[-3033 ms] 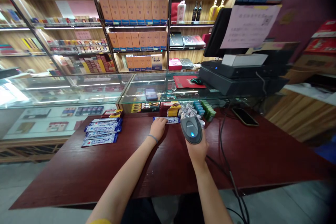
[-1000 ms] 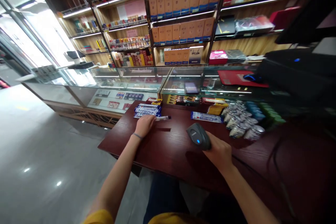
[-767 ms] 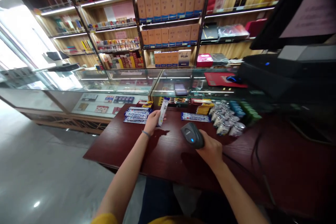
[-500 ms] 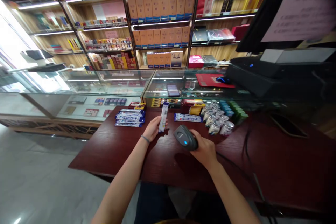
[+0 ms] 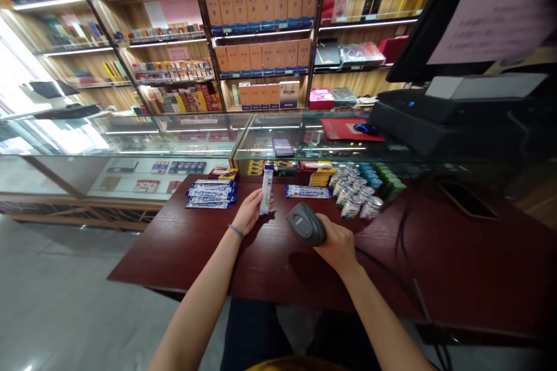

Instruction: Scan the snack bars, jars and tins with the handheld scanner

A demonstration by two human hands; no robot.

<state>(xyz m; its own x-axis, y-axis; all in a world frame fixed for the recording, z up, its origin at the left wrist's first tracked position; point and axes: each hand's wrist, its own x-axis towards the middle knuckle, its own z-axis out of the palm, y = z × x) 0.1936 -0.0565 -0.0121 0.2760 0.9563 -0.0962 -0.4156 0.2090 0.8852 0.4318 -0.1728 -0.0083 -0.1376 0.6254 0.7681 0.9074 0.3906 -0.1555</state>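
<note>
My left hand (image 5: 248,211) is closed on a long, narrow snack packet (image 5: 266,190), white with blue ends, held upright above the table. A dark grey barcode scanner (image 5: 306,224) is gripped in my right hand (image 5: 337,242), its head pointed left towards the packet. To the left of my left hand lies a pile of similar blue-and-white packets (image 5: 211,193). Another packet group (image 5: 308,191) rests on the table beyond the scanner. Beside it stand several small cans (image 5: 351,202) in rows, with blue and green ones behind.
The dark red wooden table (image 5: 183,255) meets a glass display counter (image 5: 191,136). Yellow-and-red boxes (image 5: 315,173) sit against the glass. On the right are a phone (image 5: 467,200), a black cable (image 5: 404,237) and a black monitor (image 5: 429,29). Stocked shelves line the wall.
The blue light on the scanner's top has gone out. The whole view has shifted slightly; both hands keep their holds on the packet and the scanner.
</note>
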